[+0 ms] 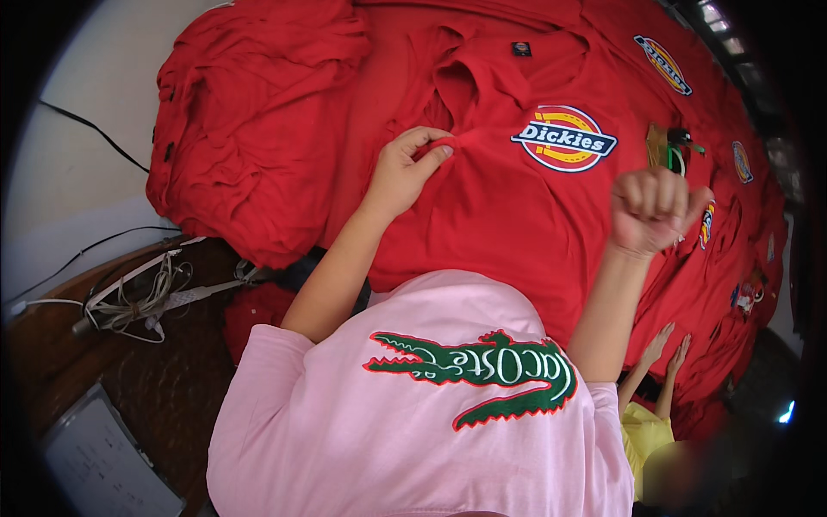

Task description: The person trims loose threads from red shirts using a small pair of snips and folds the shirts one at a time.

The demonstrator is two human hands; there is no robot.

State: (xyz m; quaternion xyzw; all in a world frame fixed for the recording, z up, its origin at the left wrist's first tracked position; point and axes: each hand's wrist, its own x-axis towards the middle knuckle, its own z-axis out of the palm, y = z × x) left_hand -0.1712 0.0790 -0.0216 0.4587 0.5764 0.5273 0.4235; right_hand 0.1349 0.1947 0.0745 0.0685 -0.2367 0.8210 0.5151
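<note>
A red T-shirt [482, 215] lies spread in front of me, with a round yellow, red and blue badge [564, 140] on its chest and a small dark label [521, 49] inside the neck. My left hand [410, 168] pinches a bit of its cloth just below the open armhole on the left. Raised over the shirt's right side, my right hand [655, 211] is closed with its fingers curled. Whatever it may hold is hidden. Just beyond that hand sits a small tan, black and green item [668, 148], too unclear to name.
A big heap of red garments [258, 129] rises at the left. More badged red shirts [663, 65] spread along the right. There a person in yellow [646, 435] has both hands [668, 353] over the cloth. Tangled cables [142, 293] and a written sheet [112, 452] lie at lower left.
</note>
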